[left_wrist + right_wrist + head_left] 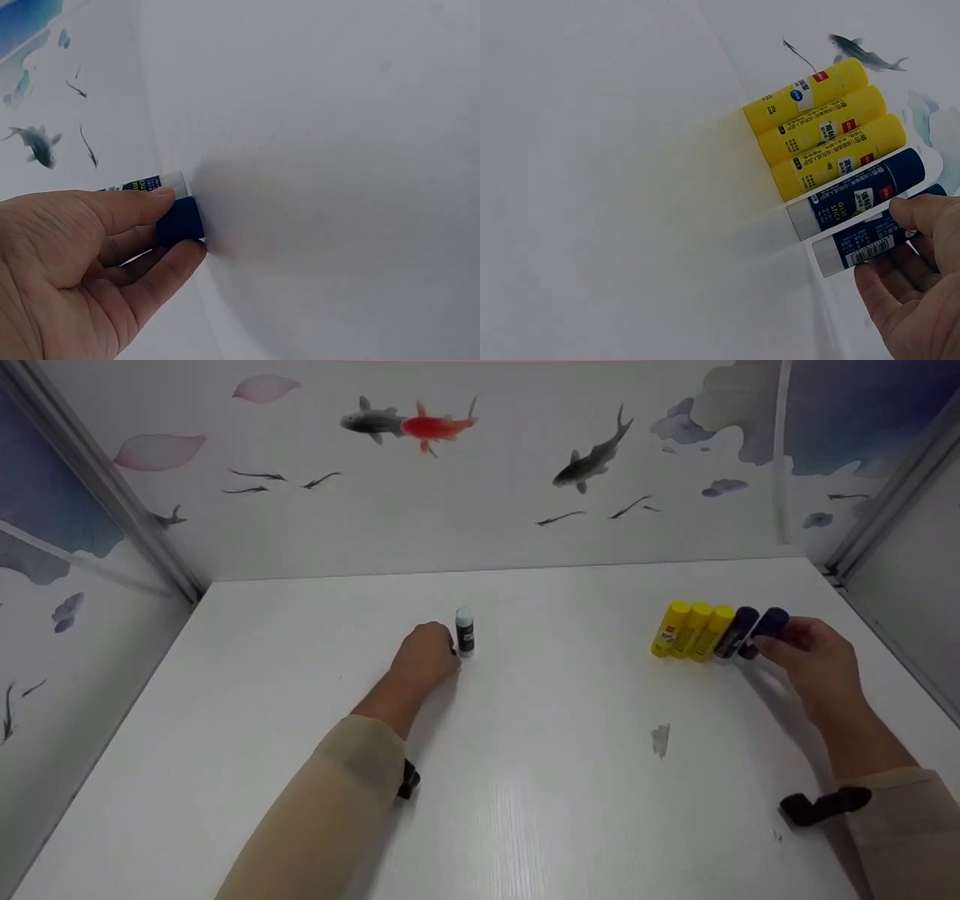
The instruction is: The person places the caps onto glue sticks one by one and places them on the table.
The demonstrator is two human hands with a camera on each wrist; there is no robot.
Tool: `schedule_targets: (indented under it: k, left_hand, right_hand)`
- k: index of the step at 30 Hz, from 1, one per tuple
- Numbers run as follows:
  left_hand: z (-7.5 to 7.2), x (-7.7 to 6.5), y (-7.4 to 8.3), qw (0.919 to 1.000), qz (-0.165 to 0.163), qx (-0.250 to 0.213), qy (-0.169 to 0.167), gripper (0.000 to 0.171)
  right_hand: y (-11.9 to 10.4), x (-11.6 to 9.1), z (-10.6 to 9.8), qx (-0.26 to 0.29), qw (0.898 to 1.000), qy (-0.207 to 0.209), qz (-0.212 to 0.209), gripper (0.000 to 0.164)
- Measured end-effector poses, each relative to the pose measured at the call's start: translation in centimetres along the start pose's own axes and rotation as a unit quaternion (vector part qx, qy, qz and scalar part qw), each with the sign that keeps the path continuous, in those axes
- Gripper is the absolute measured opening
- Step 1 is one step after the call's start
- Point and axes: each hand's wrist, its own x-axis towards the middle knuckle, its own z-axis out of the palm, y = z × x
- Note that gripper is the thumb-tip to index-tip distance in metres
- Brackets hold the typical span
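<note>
A glue stick with a whitish top (465,631) and dark label stands upright near the table's middle. Right beside it, my left hand (426,658) grips a short blue cap (181,219) low at the table surface; the left wrist view shows thumb and fingers around it, partly covering it. On the right, my right hand (821,664) pinches the outermost blue glue stick (870,244) between thumb and fingers. That stick ends a row with another blue glue stick (862,193) and three yellow glue sticks (840,157), all upright and side by side.
The white table (540,780) meets a back wall (495,525) printed with fish and petals. Side panels (67,660) close it in at left and right. A grey smudge (660,740) marks the tabletop in front of the row.
</note>
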Motion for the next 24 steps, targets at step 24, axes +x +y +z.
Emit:
schedule_targets:
  k: [24]
  left_hand:
    - [0.13,0.16,-0.03,1.0000,0.002,0.009,0.000,0.021]
  right_hand:
    - [0.51,0.56,0.60,-0.047,0.999,0.003,0.008,0.072]
